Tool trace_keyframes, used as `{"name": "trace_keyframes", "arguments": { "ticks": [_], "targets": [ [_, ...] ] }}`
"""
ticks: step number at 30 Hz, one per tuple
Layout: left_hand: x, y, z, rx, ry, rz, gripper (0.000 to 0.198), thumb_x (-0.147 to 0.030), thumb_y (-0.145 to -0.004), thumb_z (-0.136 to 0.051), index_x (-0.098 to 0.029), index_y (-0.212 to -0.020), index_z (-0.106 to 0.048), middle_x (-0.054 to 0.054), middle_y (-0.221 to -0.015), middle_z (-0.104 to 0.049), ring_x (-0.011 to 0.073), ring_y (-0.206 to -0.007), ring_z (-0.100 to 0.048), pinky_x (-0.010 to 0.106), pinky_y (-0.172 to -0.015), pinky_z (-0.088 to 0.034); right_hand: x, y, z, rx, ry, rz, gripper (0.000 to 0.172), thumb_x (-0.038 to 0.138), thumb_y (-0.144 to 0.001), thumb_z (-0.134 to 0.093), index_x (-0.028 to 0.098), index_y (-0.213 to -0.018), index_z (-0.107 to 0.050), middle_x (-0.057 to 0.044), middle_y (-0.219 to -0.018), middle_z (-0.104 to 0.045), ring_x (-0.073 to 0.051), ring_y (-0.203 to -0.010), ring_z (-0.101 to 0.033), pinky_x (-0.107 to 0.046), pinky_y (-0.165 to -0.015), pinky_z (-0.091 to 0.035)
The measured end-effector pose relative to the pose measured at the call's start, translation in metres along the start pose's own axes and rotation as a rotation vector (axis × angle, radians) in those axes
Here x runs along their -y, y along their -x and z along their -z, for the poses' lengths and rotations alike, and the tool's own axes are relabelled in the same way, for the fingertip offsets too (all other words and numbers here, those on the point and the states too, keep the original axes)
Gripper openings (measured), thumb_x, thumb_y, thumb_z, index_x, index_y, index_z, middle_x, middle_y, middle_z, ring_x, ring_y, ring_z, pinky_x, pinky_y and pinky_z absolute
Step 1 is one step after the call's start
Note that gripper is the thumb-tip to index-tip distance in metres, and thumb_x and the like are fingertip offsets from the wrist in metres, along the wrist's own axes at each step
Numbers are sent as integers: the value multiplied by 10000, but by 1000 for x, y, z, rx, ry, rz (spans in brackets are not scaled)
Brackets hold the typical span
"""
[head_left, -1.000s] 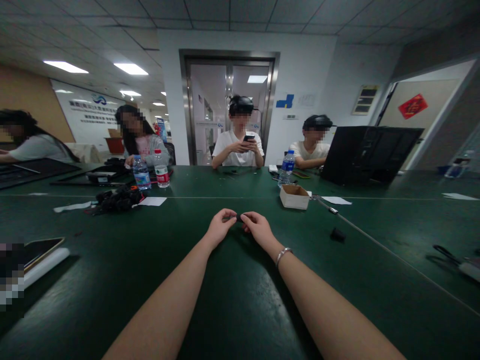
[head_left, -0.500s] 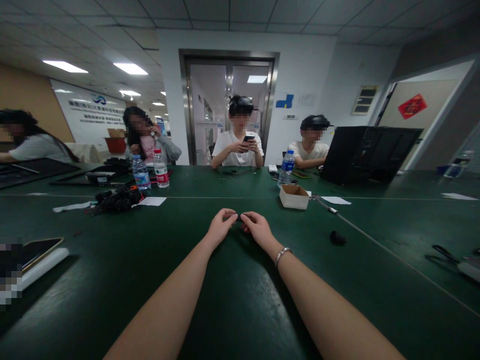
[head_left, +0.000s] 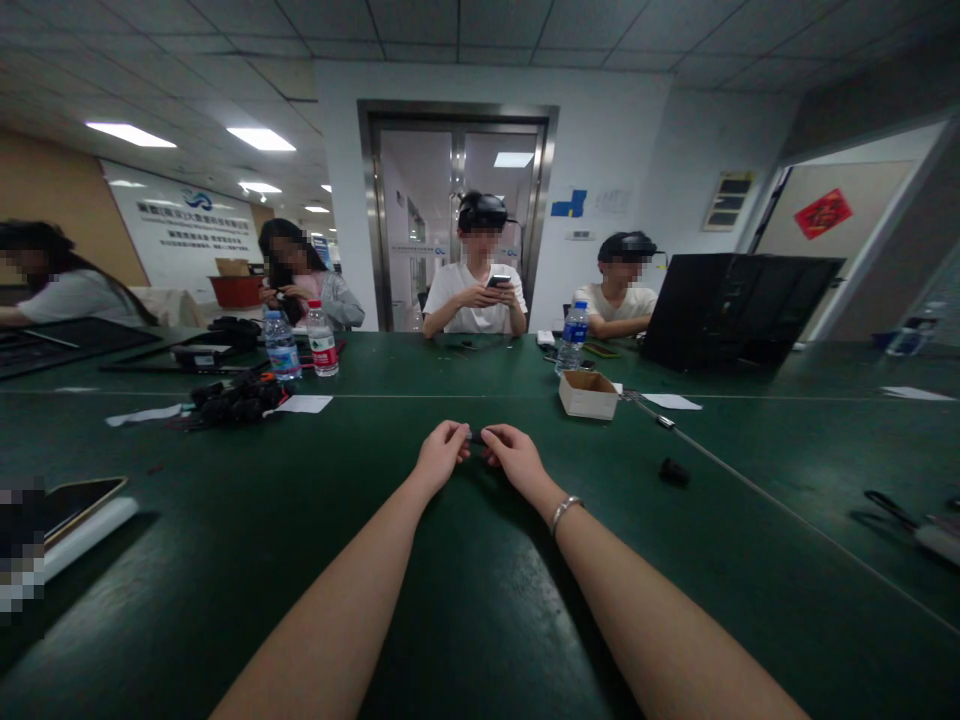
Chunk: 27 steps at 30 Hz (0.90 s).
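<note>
Both my hands meet over the middle of the dark green table (head_left: 465,600). My left hand (head_left: 439,455) and my right hand (head_left: 514,456) each pinch one end of a small dark object (head_left: 475,437) held between the fingertips, just above the tabletop. What the object is I cannot make out; most of it is hidden by the fingers. A silver bracelet (head_left: 564,509) is on my right wrist.
A small cardboard box (head_left: 589,393) stands beyond my right hand, a small black part (head_left: 673,471) to its right. Black parts are heaped (head_left: 236,400) at the left by two water bottles (head_left: 283,346). A phone (head_left: 75,503) lies near left. Several people sit across; a black laptop (head_left: 739,308) stands at the right.
My hands have stayed in place, still pinched on the small object. The person at the far left of the table's far side has shifted to the right and lowered a hand.
</note>
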<state>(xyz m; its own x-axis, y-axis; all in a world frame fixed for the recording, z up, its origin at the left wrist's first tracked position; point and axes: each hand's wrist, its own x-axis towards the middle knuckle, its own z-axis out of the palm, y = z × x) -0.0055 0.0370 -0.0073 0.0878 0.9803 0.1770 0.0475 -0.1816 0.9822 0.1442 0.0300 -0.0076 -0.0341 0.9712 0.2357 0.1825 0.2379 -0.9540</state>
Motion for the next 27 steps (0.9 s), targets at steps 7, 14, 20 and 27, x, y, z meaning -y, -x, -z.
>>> {"name": "trace_keyframes", "arguments": {
  "ticks": [7,14,20,27],
  "targets": [
    [3,-1,2,21,-27,-146,143,-253,-742,-631,-164,-851,-609,44,-873,-621,134,-792,-579,244,-688,-467,0,-1,0,-11,2,-13,275,351,-789,-597,116,-927,-634,-4,-608,-606,-96,-503,-535,-217,-498,-430],
    [0,-2,2,3,71,44,204,-338,-807,-565,-143,-849,-607,41,-783,-612,113,-658,-562,238,-608,-465,1,0,1,1,15,2,282,366,-796,-590,125,-933,-640,-6,-624,-614,-95,-516,-538,-214,-507,-440],
    [-5,3,5,27,1,-90,127,-239,-745,-637,-161,-846,-639,46,-858,-645,148,-795,-601,289,-768,-493,0,0,2,-14,22,6,277,357,-793,-596,127,-942,-637,-3,-621,-611,-95,-514,-543,-211,-502,-440],
    [-1,1,4,25,74,12,247,-289,-757,-658,-157,-961,-610,78,-950,-629,146,-796,-617,309,-766,-503,1,0,1,-8,16,-8,259,341,-799,-588,127,-935,-636,-2,-617,-604,-92,-507,-537,-211,-503,-439]
  ]
}}
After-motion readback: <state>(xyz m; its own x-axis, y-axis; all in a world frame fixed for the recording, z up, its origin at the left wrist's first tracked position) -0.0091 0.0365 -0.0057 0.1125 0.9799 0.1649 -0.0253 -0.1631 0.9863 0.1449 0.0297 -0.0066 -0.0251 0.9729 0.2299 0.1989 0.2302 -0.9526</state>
